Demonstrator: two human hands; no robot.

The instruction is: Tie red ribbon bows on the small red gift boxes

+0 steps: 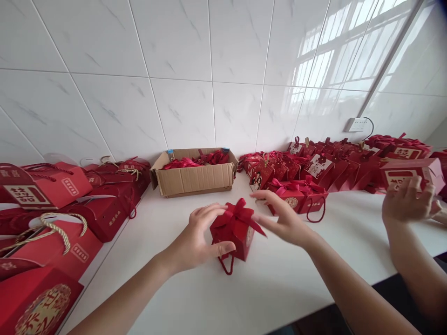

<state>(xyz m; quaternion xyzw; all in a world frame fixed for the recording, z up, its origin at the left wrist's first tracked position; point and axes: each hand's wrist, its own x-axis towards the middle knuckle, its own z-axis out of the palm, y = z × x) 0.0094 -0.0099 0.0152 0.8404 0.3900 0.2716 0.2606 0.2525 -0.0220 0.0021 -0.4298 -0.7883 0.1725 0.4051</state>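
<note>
Holding the small red box (234, 235) steady on the white table (244, 298), the left hand (195, 242) clasps it with the thumb pressed on the near face and the fingers curled over the far side. A red bow (239, 213) sits tied on top, just above that clasp, and a loop of red cord (226, 266) hangs out below the thumb. The right hand (284, 218) is released, fingers spread, just beside the bow's tail; whether it touches the ribbon cannot be told.

The box looks closed and its bow looks finished. Just beyond the right hand stand more bowed boxes (296, 193), and a long row of red boxes (331, 167) runs on behind them. Straight past the held box, a cardboard carton (193, 179) holds loose red ribbons (195, 161), so plenty of ribbon seems unused. Larger red boxes (52, 232) are piled off to the left of the clasp. Far to the right, another person's hand (407, 197) handles a long red box (412, 172).
</note>
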